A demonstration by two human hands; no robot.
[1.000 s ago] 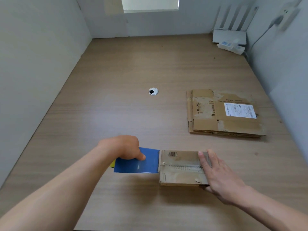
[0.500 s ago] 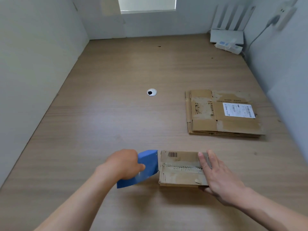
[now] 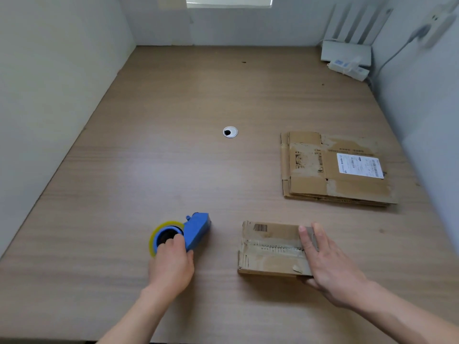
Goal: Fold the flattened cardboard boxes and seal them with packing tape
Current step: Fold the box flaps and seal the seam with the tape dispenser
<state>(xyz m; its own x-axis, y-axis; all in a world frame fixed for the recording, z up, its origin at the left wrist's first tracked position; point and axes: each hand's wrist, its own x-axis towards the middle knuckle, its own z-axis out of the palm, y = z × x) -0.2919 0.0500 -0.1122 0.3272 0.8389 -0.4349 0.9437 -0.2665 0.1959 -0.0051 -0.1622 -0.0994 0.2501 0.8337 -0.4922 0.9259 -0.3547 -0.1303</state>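
A small folded cardboard box (image 3: pixel 270 247) stands on the wooden table (image 3: pixel 198 100) near the front, with tape along its top seam. My right hand (image 3: pixel 325 261) lies flat on the box's right end, fingers straight. To the left, the blue tape dispenser (image 3: pixel 191 232) with its yellow-edged roll lies on its side on the table, apart from the box. My left hand (image 3: pixel 171 261) holds the dispenser at the roll, one finger in the roll's core. A stack of flattened cardboard boxes (image 3: pixel 335 170) with a white label lies further back on the right.
A round cable grommet (image 3: pixel 230 132) sits mid-table. At the back right corner are a white router (image 3: pixel 346 52) and a power strip (image 3: pixel 347 68), with a cable running up the right wall. White walls enclose the table on the left, back and right.
My left hand has pulled the tape dispenser leftward away from the box's left end and laid it on its side on the table. The right hand has stayed on the box.
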